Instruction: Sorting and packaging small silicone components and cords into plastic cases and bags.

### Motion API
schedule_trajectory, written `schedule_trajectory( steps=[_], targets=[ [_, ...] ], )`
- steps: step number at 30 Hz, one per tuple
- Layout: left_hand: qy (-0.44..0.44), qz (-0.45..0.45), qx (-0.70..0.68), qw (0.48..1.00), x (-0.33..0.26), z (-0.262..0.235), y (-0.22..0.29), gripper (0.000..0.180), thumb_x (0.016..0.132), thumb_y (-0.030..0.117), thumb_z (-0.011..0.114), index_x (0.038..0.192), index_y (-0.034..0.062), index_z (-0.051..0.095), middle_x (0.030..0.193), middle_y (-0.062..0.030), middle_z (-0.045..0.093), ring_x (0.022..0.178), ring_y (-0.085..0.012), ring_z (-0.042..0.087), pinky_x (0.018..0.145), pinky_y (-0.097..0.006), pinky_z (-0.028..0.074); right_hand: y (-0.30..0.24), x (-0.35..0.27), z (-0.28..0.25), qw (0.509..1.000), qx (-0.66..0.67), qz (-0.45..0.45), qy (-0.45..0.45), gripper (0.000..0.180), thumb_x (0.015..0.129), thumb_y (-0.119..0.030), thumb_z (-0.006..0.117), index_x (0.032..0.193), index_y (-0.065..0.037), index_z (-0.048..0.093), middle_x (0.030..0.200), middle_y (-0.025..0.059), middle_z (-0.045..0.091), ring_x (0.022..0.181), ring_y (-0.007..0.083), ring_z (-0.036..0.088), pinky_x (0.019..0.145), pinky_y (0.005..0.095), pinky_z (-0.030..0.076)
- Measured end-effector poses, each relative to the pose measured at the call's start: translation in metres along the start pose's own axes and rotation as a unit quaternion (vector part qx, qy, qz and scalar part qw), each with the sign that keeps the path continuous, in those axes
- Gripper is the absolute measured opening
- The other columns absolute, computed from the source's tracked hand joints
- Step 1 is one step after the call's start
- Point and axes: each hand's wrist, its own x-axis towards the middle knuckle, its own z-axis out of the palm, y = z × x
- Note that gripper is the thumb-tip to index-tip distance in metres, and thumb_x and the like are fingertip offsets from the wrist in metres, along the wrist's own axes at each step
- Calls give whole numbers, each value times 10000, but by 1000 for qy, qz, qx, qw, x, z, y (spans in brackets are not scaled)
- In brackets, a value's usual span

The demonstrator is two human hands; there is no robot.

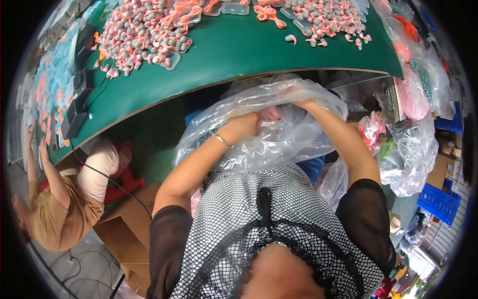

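Note:
A large clear plastic bag [298, 134] lies bunched over my lap, just below the table's front edge. My left hand [244, 125], with a bracelet at the wrist, is curled closed on the plastic at the bag's left middle; its fingertips are mostly hidden. Further right and higher, my right hand [300, 95] grips the bag near its far rim, with folds of film covering the fingers. Between the two hands a small pinkish-red thing [272, 113] shows through the plastic, too unclear to name.
Piles of pink-and-grey earplug-like pieces [142, 37] and orange cords [269, 15] lie on the green table [239, 55]. At left sit black boxes [75, 117], a cardboard box [124, 234] and a co-worker [64, 214]. Filled plastic bags [408, 149] and blue crates [438, 203] stand right.

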Motion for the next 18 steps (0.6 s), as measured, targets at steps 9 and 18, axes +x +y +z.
schedule_trajectory(
  steps=[9, 18],
  targets=[
    [-122, -45, -22, 991, 39, 43, -28, 451, 818, 244, 679, 1234, 76, 631, 1298, -210, 592, 1181, -375, 590, 1014, -461, 468, 22, 3, -6, 982, -174, 25, 70, 371, 962, -420, 528, 1097, -147, 738, 1104, 134, 719, 1029, 353, 659, 884, 461, 514],
    [-144, -20, -117, 982, 44, 1, -21, 427, 874, 283, 654, 1247, 78, 621, 1230, -206, 632, 1139, -354, 614, 991, -416, 479, 22, -1, 52, 994, 11, 103, 41, 226, 847, -206, 723, 1023, -66, 740, 936, 149, 730, 858, 288, 699, 786, 383, 544]
  ],
)
